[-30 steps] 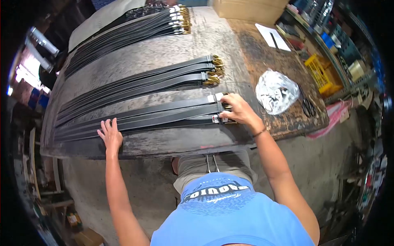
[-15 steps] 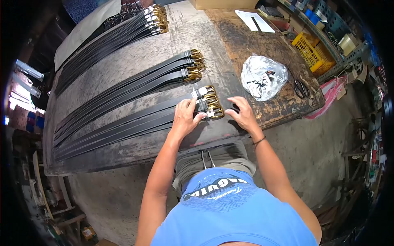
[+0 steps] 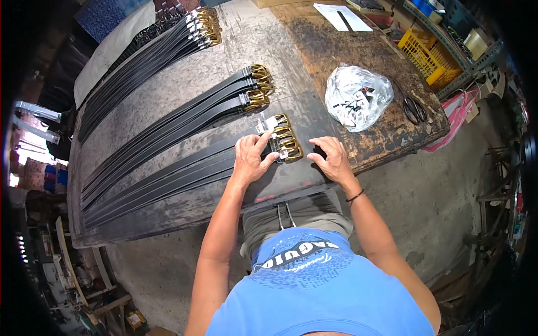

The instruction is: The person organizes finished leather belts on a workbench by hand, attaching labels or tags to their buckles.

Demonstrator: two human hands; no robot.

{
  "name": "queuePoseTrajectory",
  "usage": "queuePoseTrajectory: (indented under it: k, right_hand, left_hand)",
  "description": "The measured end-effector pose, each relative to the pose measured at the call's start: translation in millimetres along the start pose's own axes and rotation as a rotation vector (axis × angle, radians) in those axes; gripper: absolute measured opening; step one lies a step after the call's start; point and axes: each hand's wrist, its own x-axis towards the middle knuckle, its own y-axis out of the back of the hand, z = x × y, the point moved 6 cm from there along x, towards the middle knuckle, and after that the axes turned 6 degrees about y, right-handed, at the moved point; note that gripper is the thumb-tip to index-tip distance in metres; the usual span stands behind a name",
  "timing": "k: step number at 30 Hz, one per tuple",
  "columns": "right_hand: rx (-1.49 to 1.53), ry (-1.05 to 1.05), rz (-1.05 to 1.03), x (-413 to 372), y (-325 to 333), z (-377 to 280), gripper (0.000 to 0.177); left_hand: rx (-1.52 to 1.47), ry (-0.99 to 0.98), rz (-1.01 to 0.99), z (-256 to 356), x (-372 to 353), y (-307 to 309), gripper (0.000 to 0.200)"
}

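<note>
A group of black belts [image 3: 185, 173] lies side by side on the table, their gold buckles [image 3: 288, 139] lined up at the right end with white tags among them. My left hand [image 3: 252, 159] rests across these belts just behind the buckles, index finger and thumb spread apart. The index fingertip is by a white tag [image 3: 271, 123]. To the right of the buckles, my right hand [image 3: 333, 160] hovers over the table edge area, fingers curved and apart from the thumb, holding nothing. A small gap separates it from the buckles.
Two more belt groups lie farther back, a middle one [image 3: 185, 131] and a far one [image 3: 151, 61]. A clear plastic bag [image 3: 358, 98] of small tags sits at right beside scissors [image 3: 414, 111]. White paper [image 3: 342, 18] lies behind; a yellow crate [image 3: 426, 59] stands beyond the table.
The camera view has shifted slightly. My left index finger has moved toward the white tag. My right hand stays beside the buckles, slightly nearer to me.
</note>
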Motion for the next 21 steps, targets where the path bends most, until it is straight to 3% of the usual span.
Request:
queuePoseTrajectory:
  k: [21]
  right_hand:
    - [-0.02,0.024,0.016,-0.1,-1.1,-4.1,0.033]
  left_hand:
    - [-0.113,-0.038,-0.035,-8.8,1.4,0.6,0.054]
